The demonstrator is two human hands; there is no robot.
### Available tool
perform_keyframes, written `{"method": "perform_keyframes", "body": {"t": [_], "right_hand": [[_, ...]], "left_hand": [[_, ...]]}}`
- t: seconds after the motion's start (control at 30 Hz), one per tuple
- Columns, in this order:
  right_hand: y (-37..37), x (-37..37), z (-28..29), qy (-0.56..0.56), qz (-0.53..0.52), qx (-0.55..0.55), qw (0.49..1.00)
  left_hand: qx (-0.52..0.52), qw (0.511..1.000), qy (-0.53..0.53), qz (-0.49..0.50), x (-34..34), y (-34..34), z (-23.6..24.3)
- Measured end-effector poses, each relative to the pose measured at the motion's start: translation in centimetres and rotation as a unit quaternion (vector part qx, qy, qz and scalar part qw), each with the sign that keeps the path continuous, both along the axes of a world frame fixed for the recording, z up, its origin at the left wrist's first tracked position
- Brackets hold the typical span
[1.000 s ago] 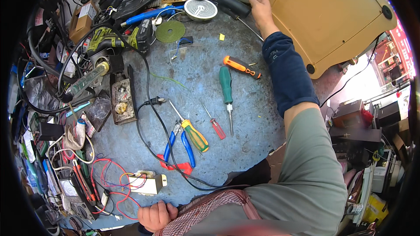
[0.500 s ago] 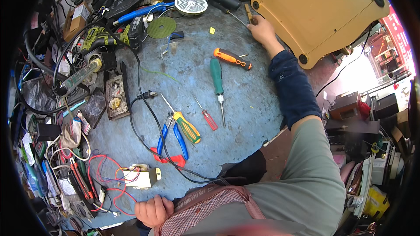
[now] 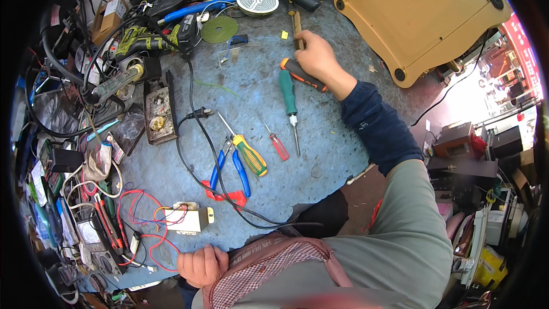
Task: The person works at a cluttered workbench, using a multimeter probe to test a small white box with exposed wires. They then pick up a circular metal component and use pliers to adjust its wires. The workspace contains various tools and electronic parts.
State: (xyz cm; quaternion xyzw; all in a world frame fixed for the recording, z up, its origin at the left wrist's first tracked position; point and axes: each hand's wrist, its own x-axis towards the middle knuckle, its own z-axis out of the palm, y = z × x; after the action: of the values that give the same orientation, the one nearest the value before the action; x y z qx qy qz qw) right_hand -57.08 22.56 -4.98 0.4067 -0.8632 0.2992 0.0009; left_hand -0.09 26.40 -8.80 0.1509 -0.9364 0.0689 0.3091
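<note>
My right hand (image 3: 316, 55) reaches across the bench, its fingers closed on a narrow tan wooden-handled tool (image 3: 296, 22); the tool's lower end is hidden in the grip. Just under that hand lies an orange-and-black screwdriver (image 3: 306, 74), partly covered by the wrist. A green-handled screwdriver (image 3: 287, 92) is beside it, handle toward the far side. Down at the near bench edge, my left hand (image 3: 202, 265) rests curled into a fist against the apron. The white metal-cased box (image 3: 184, 220) with coloured wires sits just beyond it.
A large tan panel (image 3: 420, 20) with round feet stands at the back right. Mid-bench lie a small red screwdriver (image 3: 279, 147), a yellow-green screwdriver (image 3: 251, 157) and blue-handled pliers (image 3: 240, 174), crossed by a black cord (image 3: 200, 137). Cables and a green drill (image 3: 146, 43) crowd the left.
My right hand has moved left and nearer, away from the tan panel, bringing the wooden-handled tool along. It now partly covers the orange screwdriver. My left hand stays in place.
</note>
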Motion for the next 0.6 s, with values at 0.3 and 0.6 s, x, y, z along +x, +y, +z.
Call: {"method": "perform_keyframes", "body": {"t": [0.3, 0.6], "right_hand": [[-3.8, 10.5, -0.4, -0.113, 0.089, -0.058, 0.988], [-10.7, 10.2, 2.7, -0.057, 0.154, -0.112, 0.98]], "left_hand": [[-0.006, 1.0, 0.02, -0.006, -0.3, -0.3, -0.3], [0.003, 1.0, 0.022, 0.008, -0.2, 0.2, 0.0]]}}
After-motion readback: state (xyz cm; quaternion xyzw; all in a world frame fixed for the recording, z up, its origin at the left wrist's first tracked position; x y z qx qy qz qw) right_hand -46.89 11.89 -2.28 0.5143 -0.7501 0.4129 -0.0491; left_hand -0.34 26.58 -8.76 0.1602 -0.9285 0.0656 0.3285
